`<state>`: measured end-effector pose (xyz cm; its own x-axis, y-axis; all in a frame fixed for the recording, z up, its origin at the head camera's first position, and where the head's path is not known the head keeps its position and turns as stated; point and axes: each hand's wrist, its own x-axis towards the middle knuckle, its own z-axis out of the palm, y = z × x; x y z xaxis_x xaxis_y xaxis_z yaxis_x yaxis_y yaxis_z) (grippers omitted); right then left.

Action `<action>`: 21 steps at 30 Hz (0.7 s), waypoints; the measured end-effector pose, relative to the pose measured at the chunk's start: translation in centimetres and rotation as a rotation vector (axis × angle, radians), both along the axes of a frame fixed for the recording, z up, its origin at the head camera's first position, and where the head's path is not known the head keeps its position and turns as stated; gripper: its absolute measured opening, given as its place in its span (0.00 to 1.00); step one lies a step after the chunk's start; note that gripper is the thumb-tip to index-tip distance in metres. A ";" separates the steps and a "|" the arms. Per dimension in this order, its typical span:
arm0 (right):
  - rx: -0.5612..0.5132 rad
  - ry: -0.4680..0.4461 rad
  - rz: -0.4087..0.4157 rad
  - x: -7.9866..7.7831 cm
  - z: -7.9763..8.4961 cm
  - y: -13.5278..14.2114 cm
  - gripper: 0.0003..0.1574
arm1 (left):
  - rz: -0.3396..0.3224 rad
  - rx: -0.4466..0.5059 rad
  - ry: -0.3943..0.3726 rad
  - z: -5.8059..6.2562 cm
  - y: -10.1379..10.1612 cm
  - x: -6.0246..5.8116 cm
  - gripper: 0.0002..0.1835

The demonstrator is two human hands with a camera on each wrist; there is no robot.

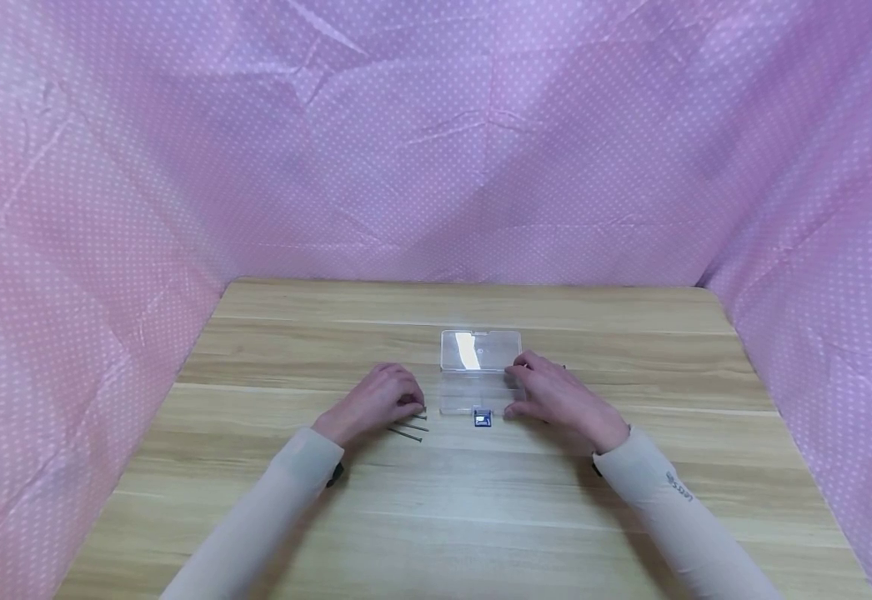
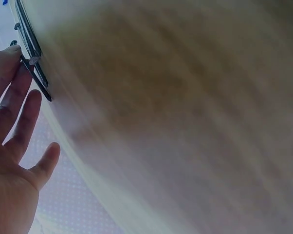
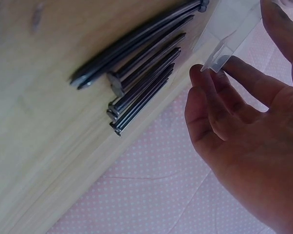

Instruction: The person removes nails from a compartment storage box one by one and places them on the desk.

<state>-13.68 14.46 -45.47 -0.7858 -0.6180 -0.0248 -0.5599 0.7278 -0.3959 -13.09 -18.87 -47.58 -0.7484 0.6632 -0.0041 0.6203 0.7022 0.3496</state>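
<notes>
A clear plastic box (image 1: 457, 395) lies with its lid (image 1: 496, 354) folded back, away from me. Its right side is held by my right hand (image 1: 556, 400), and in the right wrist view the fingertips meet a clear corner (image 3: 222, 59). To the left of the box, my left hand (image 1: 376, 400) pinches a dark nail (image 2: 39, 82) between thumb and finger, low over the table. Other nails (image 1: 410, 436) lie under and beside that hand. Several more nails (image 3: 146, 63), thick and thin, lie side by side near my right hand, mostly hidden by it in the head view.
At the box's front edge sits a small blue and white label (image 1: 483, 420). The wooden table (image 1: 436, 517) has rounded far corners, and pink dotted cloth (image 1: 436, 167) hangs behind it and along both sides.
</notes>
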 end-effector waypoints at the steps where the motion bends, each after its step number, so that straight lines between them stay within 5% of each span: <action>1: 0.001 0.001 0.000 0.0 0.0 0.0 0.44 | 0.001 -0.003 -0.003 0.0 0.0 0.0 0.05; 21: 0.006 -0.043 -0.024 0.0 0.1 0.0 0.44 | 0.028 -0.026 -0.047 0.3 0.4 0.0 0.06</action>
<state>-13.66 14.49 -45.40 -0.7985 -0.5987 -0.0631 -0.5247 0.7435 -0.4147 -13.14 -18.52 -47.32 -0.7651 0.6414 -0.0570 0.5836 0.7282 0.3593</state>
